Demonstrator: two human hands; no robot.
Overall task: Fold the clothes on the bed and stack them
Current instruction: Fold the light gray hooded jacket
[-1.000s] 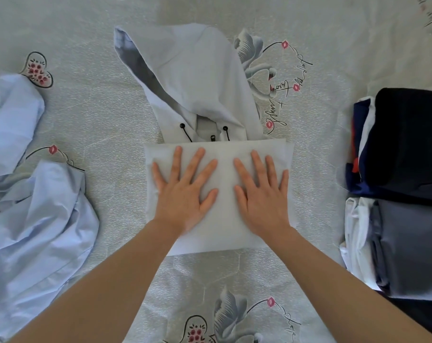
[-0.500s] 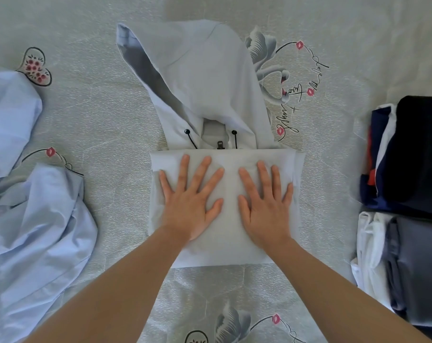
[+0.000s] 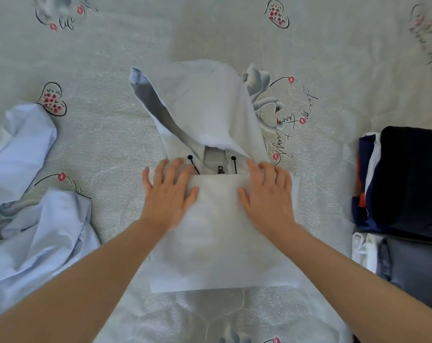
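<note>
Clearly halfway: both flat, open-fingered hands, left [image 3: 169,194] and right [image 3: 266,194], pressed the hoodie [image 3: 219,233] mid-bed, its hood [image 3: 202,105] unfolded, folded stacks [image 3: 407,179] right, a blue shirt [image 3: 32,233] waiting left.

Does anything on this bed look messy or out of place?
Yes. A pale blue garment lies crumpled and unfolded at the left, unlike the neat folded stacks at the right. The white hoodie's hood also sticks out flat beyond its folded body.
</note>
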